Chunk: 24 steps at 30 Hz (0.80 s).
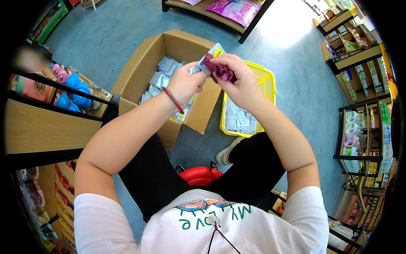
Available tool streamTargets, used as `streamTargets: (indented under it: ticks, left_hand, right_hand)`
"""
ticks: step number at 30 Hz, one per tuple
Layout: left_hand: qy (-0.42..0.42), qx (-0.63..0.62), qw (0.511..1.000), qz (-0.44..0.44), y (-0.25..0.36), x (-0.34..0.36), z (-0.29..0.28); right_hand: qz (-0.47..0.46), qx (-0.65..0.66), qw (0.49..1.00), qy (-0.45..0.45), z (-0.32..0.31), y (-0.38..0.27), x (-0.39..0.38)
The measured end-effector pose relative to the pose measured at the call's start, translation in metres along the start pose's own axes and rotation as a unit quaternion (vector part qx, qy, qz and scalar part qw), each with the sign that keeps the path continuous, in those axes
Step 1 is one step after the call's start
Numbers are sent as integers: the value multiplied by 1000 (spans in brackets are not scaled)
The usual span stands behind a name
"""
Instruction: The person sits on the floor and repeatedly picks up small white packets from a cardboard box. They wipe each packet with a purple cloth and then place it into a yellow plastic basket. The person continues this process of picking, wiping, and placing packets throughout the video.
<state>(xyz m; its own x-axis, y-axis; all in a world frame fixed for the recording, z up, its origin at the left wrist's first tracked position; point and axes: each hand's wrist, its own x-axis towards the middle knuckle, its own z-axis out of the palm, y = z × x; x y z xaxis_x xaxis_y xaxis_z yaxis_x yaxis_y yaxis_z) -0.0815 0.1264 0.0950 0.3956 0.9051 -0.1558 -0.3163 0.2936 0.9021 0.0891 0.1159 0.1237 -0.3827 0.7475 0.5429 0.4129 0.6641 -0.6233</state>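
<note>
A small dark red cloth (pixel 220 71) with its card tag is pinched between the left hand (pixel 186 82) and right hand (pixel 239 80), both closed on it, above the cardboard box (pixel 139 63).

Open floor (pixel 127 38) lies at eleven o'clock; the cardboard box (pixel 139 67) blocks twelve, the yellow basket (pixel 266 80) one, and wooden shelves (pixel 46 122) crowd nine.
</note>
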Motion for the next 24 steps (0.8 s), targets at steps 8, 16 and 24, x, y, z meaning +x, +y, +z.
streamTargets:
  ticks: [8, 16, 24]
  left_hand:
    - [-33, -5, 999, -1, 12, -4, -12]
    - [8, 77, 997, -13, 12, -6, -17]
    - [1, 44, 999, -7, 16, -9, -18]
  right_hand:
    - [-68, -33, 996, -55, 9, -1, 7]
    - [-31, -63, 997, 35, 16, -3, 12]
    - [27, -99, 986, 133, 0, 21, 24]
